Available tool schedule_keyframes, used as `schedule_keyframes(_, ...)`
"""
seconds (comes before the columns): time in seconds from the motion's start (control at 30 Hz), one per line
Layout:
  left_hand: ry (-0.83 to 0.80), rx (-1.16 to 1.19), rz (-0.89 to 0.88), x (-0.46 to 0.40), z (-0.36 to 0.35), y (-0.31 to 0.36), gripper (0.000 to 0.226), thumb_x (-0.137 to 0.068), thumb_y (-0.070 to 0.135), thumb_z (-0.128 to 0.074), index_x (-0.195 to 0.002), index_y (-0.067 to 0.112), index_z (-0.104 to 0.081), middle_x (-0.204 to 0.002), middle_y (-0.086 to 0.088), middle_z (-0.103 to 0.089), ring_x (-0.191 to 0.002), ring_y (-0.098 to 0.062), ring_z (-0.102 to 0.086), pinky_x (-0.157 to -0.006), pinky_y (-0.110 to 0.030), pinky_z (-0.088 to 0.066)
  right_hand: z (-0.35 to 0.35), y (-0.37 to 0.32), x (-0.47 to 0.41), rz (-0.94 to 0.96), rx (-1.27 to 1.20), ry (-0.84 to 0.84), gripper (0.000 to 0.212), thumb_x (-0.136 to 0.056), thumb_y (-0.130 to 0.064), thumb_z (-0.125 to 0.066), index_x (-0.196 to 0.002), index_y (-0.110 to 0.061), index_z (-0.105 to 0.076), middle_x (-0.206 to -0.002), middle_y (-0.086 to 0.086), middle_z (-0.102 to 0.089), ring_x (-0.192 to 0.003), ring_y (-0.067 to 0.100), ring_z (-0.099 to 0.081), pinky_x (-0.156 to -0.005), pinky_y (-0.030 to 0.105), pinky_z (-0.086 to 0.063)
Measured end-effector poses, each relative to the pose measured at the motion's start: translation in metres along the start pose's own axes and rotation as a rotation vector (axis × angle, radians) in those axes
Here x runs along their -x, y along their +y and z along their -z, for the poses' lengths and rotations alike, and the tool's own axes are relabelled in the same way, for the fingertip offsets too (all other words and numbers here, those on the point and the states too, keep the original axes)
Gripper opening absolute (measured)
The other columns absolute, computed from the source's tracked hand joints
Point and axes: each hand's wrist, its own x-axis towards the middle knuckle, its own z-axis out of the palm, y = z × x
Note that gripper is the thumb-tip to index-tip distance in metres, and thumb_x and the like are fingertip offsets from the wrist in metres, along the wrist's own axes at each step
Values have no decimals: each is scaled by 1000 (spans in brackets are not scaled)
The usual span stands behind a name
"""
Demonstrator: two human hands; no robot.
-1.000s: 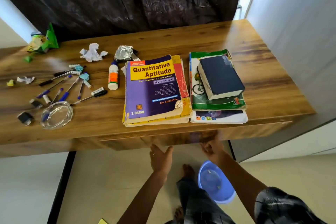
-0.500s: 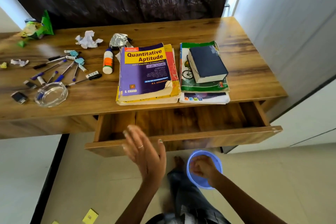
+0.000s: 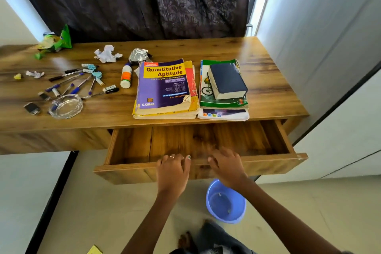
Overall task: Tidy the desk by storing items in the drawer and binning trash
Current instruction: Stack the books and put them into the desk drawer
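1. While the drawer [image 3: 198, 144] hangs pulled out from under the table [image 3: 268, 72], the far left corner shows a green snack wrapper [image 3: 55, 41], crumpled.
2. Just nearer, at the left edge: a small yellow scrap [image 3: 18, 76] and a little white paper scrap [image 3: 35, 74], side by side.
3. Next, a scatter of pens [image 3: 76, 83] and loose caps, fanned out, with a clear glass ashtray [image 3: 65, 106] at their near end and a small dark object [image 3: 32, 107] to its left.
4. Beyond the pens, a ball of white paper [image 3: 107, 54]; right of it, a wad of foil [image 3: 139, 55].
5. A white bottle [image 3: 126, 75] with an orange label lies on its side, just beside the book stack.
6. Centre of the table: the purple Quantitative Aptitude book [image 3: 165, 86] on top of a yellow one.
7. Right of that, a second pile, with a dark blue book [image 3: 227, 80] resting on a green-covered book [image 3: 223, 103].
8. Down to the drawer's near front: the left hand [image 3: 172, 171] is over its top edge, fingers bent over the rim, a ring showing; whether this grip truly clamps the wood I cannot tell.
9. The right hand [image 3: 226, 166] is at the same edge, blurred, fingers spread and reaching into the drawer, holding nothing.
10. On the floor below the right forearm sits a blue bin [image 3: 225, 202], with a few specks inside.
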Motion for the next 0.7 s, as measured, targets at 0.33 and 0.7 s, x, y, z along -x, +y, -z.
schedule_keyframes(0.33,-316,-73,247,21,13,1,39,-97,47,-33,-79,25,-59,-67,9,-53,-64,-7,-51,-54,-19,-33,17,23,25,79,-61,-454,40,-96,-40,-39,-65,-15,-43,-59,-2,-36,-53,10,-35,-51,23,-26)
schedule_keyframes(0.7,-661,-142,478,34,-9,-10,60,-88,66,-30,-100,18,-64,-89,2,-69,-83,-13,-64,-80,-28,-51,39,62,8,148,-402,-721,42,-83,-52,-47,-97,-16,-65,-102,1,-65,-94,17,-60,-83,32,-48)
